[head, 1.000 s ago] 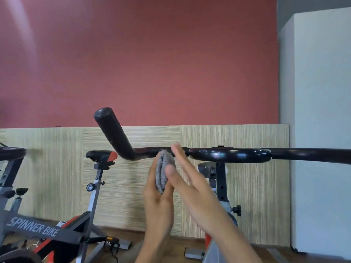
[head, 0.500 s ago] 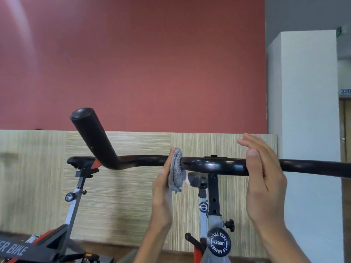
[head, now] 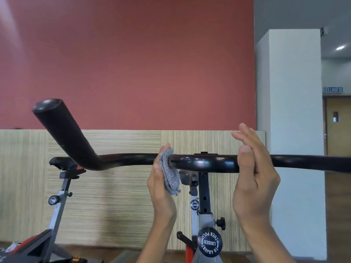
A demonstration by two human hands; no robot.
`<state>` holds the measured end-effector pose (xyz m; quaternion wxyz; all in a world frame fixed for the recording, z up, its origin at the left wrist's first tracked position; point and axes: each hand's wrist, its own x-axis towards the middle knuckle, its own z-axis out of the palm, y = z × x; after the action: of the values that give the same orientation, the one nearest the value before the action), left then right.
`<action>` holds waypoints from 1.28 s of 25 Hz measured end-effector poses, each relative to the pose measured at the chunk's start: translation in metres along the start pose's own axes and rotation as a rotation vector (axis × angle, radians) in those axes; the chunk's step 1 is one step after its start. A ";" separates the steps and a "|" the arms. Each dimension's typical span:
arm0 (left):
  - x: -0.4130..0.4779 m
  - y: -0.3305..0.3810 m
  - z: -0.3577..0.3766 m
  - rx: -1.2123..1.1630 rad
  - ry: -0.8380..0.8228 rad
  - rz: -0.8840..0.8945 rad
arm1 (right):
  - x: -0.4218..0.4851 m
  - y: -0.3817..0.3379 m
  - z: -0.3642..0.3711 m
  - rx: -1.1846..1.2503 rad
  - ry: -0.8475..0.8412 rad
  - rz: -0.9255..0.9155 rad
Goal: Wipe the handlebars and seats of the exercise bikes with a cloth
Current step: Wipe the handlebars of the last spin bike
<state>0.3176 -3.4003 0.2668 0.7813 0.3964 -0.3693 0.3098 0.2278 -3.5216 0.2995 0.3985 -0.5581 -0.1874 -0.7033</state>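
Grey knit cloth (head: 170, 171) is held bunched in left hand (head: 161, 188) and pressed on the handlebar (head: 205, 163), just left of the glossy centre section and well right of the upturned matte end. Left grip is closed round the wad w/ thumb on top; the fingers are mostly hidden behind the fabric. A loose tail of cloth hangs below the bar.

Right hand (head: 254, 179) is set against the bar, right of the stem. Its fingers are straight & pointed up behind the tube, thumb in front. That grip is slack; nothing is clasped and the bar is only touched.

Handling, as judged:
- Cloth is prob. light, soft and floppy, so it is best kept wadded in the palm or wrapped round the tube, w/ the tail tucked in.
- Bar looks stiff and fixed to the stem, so no lifting is needed.
- Glossy centre prob. slides easily, while the matte end is likely to drag more.
- Bracing is best done on the bare tube opposite the wiping side.

A 2nd bike's seat (head: 62, 162) is seen at left, further back, untouched. An adjuster knob (head: 209, 242) is seen low on the stem. This bike's own seat is not in view.
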 end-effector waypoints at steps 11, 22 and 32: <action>-0.032 0.045 0.033 0.247 0.126 0.247 | 0.000 -0.005 -0.003 0.004 -0.023 0.064; -0.052 0.056 0.062 0.785 0.100 0.492 | 0.008 -0.014 -0.023 0.126 -0.277 0.223; -0.067 0.069 0.101 1.115 0.032 0.553 | 0.016 -0.039 -0.057 0.321 -0.216 0.329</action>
<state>0.1942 -3.4648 0.2809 0.3531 0.6297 -0.2294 0.6528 0.1605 -3.5441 0.3036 0.5687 -0.5825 -0.2448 -0.5267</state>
